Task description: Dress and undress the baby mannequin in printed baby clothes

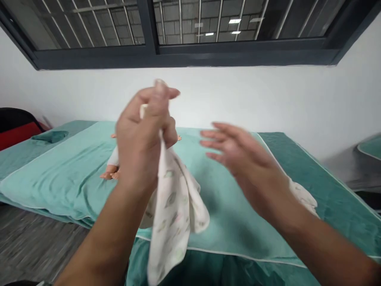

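Observation:
My left hand (145, 127) is raised over the bed with its fingers closed on a white patterned cloth (174, 206). The cloth hangs down in loose folds below the fist, and a bit of it shows between the fingers. To the right, my right hand (235, 147) is held in the air with fingers stretched out and nothing in it, slightly blurred. It is apart from the cloth. Behind my left hand lies a baby doll (113, 161), mostly hidden; a light garment and its feet show.
A light green sheet (74, 167) covers the darker green bed (297, 159). Another patterned white cloth (303, 196) lies at the right, partly behind my right arm. A black and red item (20, 129) stands at far left. A barred window (190, 28) is above the white wall.

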### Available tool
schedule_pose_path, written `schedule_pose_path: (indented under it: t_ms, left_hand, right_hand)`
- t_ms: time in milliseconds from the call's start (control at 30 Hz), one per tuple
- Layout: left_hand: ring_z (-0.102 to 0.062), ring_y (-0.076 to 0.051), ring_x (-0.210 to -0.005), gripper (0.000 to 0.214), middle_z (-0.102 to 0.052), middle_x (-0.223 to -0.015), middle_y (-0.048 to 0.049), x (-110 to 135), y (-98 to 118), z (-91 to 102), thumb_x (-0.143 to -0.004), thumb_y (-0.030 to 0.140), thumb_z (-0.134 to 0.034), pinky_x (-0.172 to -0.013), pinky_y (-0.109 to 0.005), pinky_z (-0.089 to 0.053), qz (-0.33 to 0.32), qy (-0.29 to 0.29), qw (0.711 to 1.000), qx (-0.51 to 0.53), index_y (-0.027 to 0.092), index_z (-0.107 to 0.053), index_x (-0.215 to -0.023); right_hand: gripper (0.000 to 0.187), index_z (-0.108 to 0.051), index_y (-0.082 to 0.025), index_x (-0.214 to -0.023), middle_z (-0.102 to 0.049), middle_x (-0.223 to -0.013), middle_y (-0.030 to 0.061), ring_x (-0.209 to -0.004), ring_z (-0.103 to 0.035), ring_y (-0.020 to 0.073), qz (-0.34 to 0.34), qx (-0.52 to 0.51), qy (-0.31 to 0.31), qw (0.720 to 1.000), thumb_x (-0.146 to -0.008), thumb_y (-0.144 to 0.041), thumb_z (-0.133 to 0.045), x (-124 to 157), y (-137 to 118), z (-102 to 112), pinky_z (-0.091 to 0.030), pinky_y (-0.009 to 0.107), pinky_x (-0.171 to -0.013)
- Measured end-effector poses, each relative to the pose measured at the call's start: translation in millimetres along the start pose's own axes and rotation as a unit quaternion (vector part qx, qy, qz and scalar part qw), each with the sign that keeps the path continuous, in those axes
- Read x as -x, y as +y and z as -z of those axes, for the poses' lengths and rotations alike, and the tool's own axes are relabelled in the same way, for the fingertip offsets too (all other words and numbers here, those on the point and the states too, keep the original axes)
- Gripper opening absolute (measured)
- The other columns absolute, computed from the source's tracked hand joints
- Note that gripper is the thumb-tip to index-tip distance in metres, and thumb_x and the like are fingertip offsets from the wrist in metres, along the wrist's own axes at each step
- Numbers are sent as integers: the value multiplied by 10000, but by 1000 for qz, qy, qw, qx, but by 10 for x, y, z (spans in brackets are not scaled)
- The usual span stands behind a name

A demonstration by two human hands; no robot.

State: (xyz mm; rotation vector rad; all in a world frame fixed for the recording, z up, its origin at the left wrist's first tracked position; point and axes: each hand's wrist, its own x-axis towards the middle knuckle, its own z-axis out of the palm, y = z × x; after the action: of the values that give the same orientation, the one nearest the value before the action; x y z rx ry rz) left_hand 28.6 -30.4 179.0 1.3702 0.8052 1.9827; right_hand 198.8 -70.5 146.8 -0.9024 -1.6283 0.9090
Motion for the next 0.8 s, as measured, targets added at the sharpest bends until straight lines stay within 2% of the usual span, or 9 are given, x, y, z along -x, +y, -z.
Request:
schedule_pose_path:
  t_ms: [100,167,267,333,433,533,667,800]
  left_hand:
    - [-303,-84,-460,351,-339,-554,49,-5,-57,-125,-894,562,-624,-503,-278,-288,-19,-49,998,-41,220,-670,-825]
    - [-357,-92,-498,369,-357,-567,37,-27,-119,-183,-914,571,-589,-532,-271,-323,-11,-80,993,-81,225,-690,-834]
    - [-494,-123,-590,398,-415,-584,18,-65,-185,-195,-931,573,-556,-596,-271,-415,16,-109,987,-116,215,-695,-827]
    - [-568,-149,-694,395,-497,-637,4,-75,-219,-156,-922,568,-572,-669,-280,-470,22,-116,985,-130,204,-680,-814]
    - [-607,-168,-862,313,-631,-816,-8,-52,-296,-59,-901,513,-625,-781,-275,-489,23,-152,974,-169,205,-672,-873]
    - [-606,-171,-908,260,-673,-946,-9,-1,-406,41,-878,461,-649,-775,-259,-473,31,-182,961,-204,214,-664,-955]
    - [-588,-171,-822,146,-664,-887,2,27,-529,142,-856,311,-624,-709,-269,-446,37,-200,945,-257,218,-657,-964]
    - [-551,-177,-775,216,-637,-864,-3,-47,-613,243,-762,127,-566,-690,-291,-414,-45,-164,911,-374,227,-660,-929]
  right_hand:
    - [361,-581,-288,-1222,-668,-1183,30,-1097,-636,201,-11,-47,-67,997,-888,-371,-687,-53,19,-216,-530,367,-939]
    - [278,-603,-258,-1090,-678,-1037,1,-936,-642,173,-20,-15,-87,996,-847,-334,-712,-111,33,-313,-531,312,-803]
    - [116,-571,-234,-860,-605,-777,-47,-670,-533,125,-10,80,-57,995,-860,-312,-657,-222,53,-340,-417,254,-580]
    - [159,-544,-223,-769,-535,-678,-55,-611,-465,114,15,123,-31,992,-895,-306,-596,-300,74,-298,-359,251,-552]
    - [181,-575,-216,-767,-543,-673,-45,-628,-469,119,48,156,7,987,-920,-309,-550,-396,114,-203,-361,257,-593]
    - [128,-611,-214,-821,-601,-726,-31,-662,-503,132,64,190,55,978,-904,-296,-558,-455,155,-116,-378,265,-634]
    - [105,-602,-218,-826,-603,-737,-18,-674,-510,148,67,228,115,965,-883,-298,-566,-486,183,-31,-386,273,-636]
    - [108,-600,-218,-826,-603,-752,-8,-695,-518,158,74,252,124,957,-882,-307,-570,-486,161,100,-393,284,-652]
